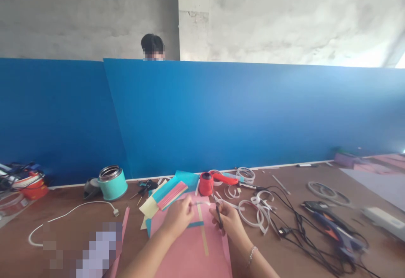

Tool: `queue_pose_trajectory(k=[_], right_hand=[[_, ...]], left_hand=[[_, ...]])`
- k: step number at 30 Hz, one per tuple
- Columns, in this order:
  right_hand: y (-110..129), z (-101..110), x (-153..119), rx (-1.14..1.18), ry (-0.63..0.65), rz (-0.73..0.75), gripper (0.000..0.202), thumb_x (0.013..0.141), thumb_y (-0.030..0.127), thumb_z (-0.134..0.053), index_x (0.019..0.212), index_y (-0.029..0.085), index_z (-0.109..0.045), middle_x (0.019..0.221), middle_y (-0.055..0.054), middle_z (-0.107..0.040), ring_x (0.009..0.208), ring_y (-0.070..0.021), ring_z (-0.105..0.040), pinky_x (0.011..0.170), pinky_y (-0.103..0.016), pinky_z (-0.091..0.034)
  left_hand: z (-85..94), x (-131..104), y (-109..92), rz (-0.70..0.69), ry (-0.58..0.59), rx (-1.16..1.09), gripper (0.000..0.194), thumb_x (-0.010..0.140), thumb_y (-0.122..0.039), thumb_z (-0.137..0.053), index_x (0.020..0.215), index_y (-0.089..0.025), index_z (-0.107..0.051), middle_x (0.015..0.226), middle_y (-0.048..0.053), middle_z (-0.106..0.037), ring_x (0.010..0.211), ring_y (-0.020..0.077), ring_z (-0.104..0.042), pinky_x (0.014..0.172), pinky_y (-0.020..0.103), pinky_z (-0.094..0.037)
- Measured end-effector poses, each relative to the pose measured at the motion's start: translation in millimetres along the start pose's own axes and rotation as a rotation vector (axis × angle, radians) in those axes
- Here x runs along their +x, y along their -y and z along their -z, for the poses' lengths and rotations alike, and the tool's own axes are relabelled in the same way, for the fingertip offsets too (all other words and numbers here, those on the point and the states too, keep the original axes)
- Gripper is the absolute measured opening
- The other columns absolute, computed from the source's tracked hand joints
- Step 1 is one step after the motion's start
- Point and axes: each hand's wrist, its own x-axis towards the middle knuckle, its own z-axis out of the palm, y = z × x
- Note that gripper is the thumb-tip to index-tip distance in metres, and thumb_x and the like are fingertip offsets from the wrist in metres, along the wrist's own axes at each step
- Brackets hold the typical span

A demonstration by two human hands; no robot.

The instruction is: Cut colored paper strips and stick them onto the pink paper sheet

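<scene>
Above a pink paper sheet (190, 257), my left hand (179, 215) pinches one end of a thin whitish strip (201, 203). The strip runs across toward the scissors (218, 214), which my right hand (228, 219) holds by their dark handles with the blades pointing away. On the pink sheet lie a narrow yellow strip (204, 238) and a short blue strip (195, 224). Folded pink, yellow and blue papers (172, 195) are stacked just beyond my left hand.
A red roll (206, 184), white tubing coils (259, 210), black cables (297, 223) and glue guns (335, 227) lie right. A turquoise container (113, 183) and white cable (69, 212) are left. Behind a blue partition (221, 113), a person's head (152, 46) shows.
</scene>
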Motion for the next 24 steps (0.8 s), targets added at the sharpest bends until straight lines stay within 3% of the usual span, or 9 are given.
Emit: queue_pose_trajectory(k=[5,9,13,17,24], right_hand=[[3.7,4.5,-3.0,-0.350,-0.112,0.123,0.029,0.065,0.033,-0.065,0.067,0.023,-0.038,0.048,0.007,-0.053,0.044,-0.0128,-0.051,0.043,-0.022,-0.033],[5.3,10.8,-5.0,-0.667,-0.183,0.196,0.020,0.066,0.023,-0.061,0.076,0.022,-0.044,0.058,0.004,-0.059,0.058,-0.0162,-0.056,0.055,-0.024,-0.035],[4.0,15.9,-4.9,-0.846,-0.190,0.205,0.015,0.069,0.019,-0.055,0.084,0.020,-0.052,0.079,-0.003,-0.066,0.077,-0.0202,-0.061,0.064,-0.025,-0.037],[4.4,17.6,-5.8,-0.947,-0.214,0.194,0.019,0.067,0.021,-0.057,0.086,0.019,-0.057,0.094,-0.008,-0.064,0.092,-0.0233,-0.059,0.074,-0.027,-0.039],[-2.7,21.2,0.9,-0.846,-0.123,0.042,0.027,0.063,0.018,-0.059,0.090,0.020,-0.055,0.077,-0.003,-0.065,0.075,-0.0203,-0.060,0.061,-0.025,-0.037]], left_hand=[[21.1,7.8,20.7,0.235,-0.162,-0.022,0.022,0.089,-0.019,-0.025,0.083,-0.020,-0.047,0.073,0.000,-0.059,0.067,0.0139,-0.058,0.058,0.022,-0.039],[24.7,0.3,20.9,0.249,-0.143,0.002,0.014,0.084,-0.016,-0.035,0.080,-0.021,-0.047,0.074,0.001,-0.058,0.067,0.0157,-0.058,0.057,0.024,-0.037],[16.7,-12.6,4.3,0.142,0.025,0.062,0.015,0.078,-0.010,-0.042,0.083,-0.020,-0.051,0.091,0.004,-0.061,0.087,0.0182,-0.058,0.069,0.026,-0.039],[11.0,-16.9,-8.8,0.098,0.236,0.048,0.016,0.071,-0.019,-0.056,0.087,-0.020,-0.055,0.098,0.006,-0.061,0.097,0.0214,-0.056,0.076,0.027,-0.040],[9.2,-15.0,-16.8,0.104,0.374,0.028,0.014,0.062,-0.012,-0.056,0.072,-0.019,-0.060,0.079,0.006,-0.065,0.076,0.0234,-0.061,0.061,0.028,-0.038]])
